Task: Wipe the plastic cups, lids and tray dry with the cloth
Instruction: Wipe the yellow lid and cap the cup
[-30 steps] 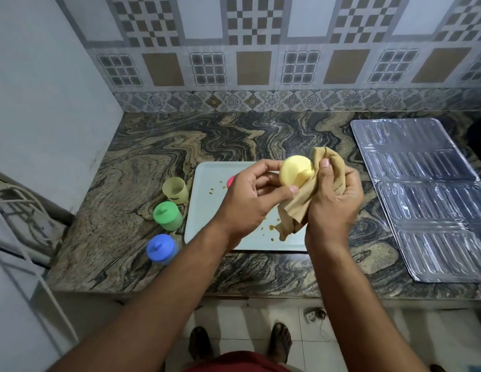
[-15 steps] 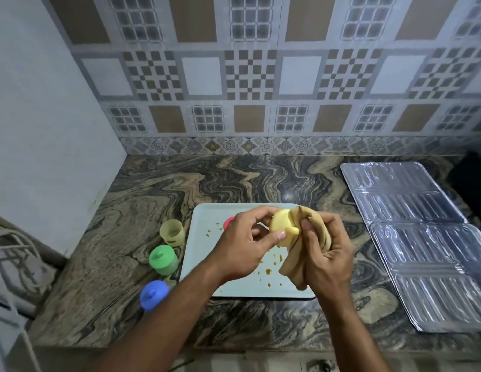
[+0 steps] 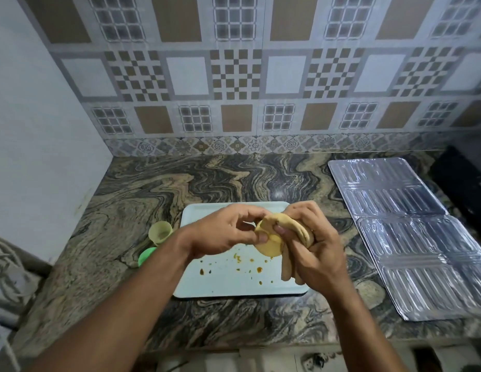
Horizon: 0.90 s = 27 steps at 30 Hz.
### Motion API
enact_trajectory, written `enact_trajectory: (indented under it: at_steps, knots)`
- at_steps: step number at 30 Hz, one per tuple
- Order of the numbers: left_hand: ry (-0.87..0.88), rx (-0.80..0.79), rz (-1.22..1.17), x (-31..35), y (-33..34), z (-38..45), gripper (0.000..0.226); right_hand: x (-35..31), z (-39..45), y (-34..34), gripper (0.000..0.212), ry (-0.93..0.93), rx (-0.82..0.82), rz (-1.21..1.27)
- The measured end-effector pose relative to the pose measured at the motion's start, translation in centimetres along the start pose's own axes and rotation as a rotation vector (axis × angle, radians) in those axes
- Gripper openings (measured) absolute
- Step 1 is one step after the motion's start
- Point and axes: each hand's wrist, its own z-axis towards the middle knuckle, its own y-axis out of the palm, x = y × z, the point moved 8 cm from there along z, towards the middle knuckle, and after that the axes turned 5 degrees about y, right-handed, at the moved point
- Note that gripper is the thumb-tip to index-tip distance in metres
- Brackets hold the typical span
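Head view, the only one: a marble-patterned countertop point(image 3: 234, 181) swirled in dark grey and tan fills the middle, ending at a patterned tile wall point(image 3: 261, 76) toward 12 o'clock and a plain pale wall point(image 3: 40, 130) toward 9 o'clock. A pale tray point(image 3: 234, 280) lies flat at the centre of the counter, its bare surface dotted with small brown and yellow specks. Held above the tray, the left hand point(image 3: 223, 234) pinches the rim of a yellow lid point(image 3: 269, 247) between thumb and fingertips. The right hand point(image 3: 314, 245) is clenched around a tan cloth point(image 3: 290, 232), which is bunched against the lid at its 2 o'clock side and hangs in a fold toward 6 o'clock. Just off the tray's edge at 9 o'clock stands a yellow cup point(image 3: 160, 232), open side up; beside it toward 7 o'clock a green cup point(image 3: 146, 256) shows partly behind the left forearm. At 3 o'clock, well apart from the tray, two ribbed silver sheets point(image 3: 411, 237) lie flat on the counter, one behind the other. Pale cords point(image 3: 5, 269) hang at the far 9 o'clock edge. Below the counter's front edge at 6 o'clock, the floor is too dim to make out.
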Motion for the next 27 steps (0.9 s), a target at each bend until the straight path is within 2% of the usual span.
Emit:
enact_trajectory:
  at_steps: [4, 8, 10, 12, 15, 17, 19, 21, 24, 27]
  knots:
    - [-0.013, -0.054, -0.052, 0.5, -0.6, 0.4, 0.04, 0.6, 0.8, -0.1, 0.004, 0.106, 0.028, 0.111]
    - [0.001, -0.02, -0.105, 0.7, -1.1, 0.7, 0.037, 1.3, 0.5, -0.5, 0.014, 0.184, 0.081, 0.242]
    - [0.005, 0.051, -0.173, 0.4, -1.2, 0.9, 0.032, 1.6, 0.0, -0.5, 0.015, 0.197, 0.122, 0.266]
    - [0.009, 0.198, -0.29, -0.3, -1.5, 0.9, 0.027, 1.8, -0.4, -0.8, 0.015, 0.209, 0.234, 0.288]
    - [0.012, 0.289, -0.437, -1.1, -0.6, 0.4, 0.04, 1.9, -1.1, -1.2, 0.014, 0.242, 0.416, 0.353]
    - [0.006, 0.347, -0.45, -1.5, -0.1, -0.2, 0.047, 2.0, -1.4, -1.2, 0.011, 0.267, 0.464, 0.369]
    - [0.001, 0.424, -0.438, -1.9, -0.1, -0.6, 0.046, 1.8, -1.5, -1.1, 0.01, 0.249, 0.442, 0.32]
    - [0.024, 0.442, -0.401, -1.8, -0.3, -0.9, 0.04, 1.1, -1.4, -1.0, 0.01, 0.169, 0.375, 0.17]
    - [0.076, 0.361, -0.267, -0.9, -0.5, -1.2, 0.031, 0.2, -1.0, -1.2, 0.015, 0.051, 0.31, -0.009]
    - [0.078, 0.277, -0.14, 0.2, -0.5, -1.4, 0.029, -0.2, 0.6, -1.6, 0.017, 0.015, 0.256, -0.128]
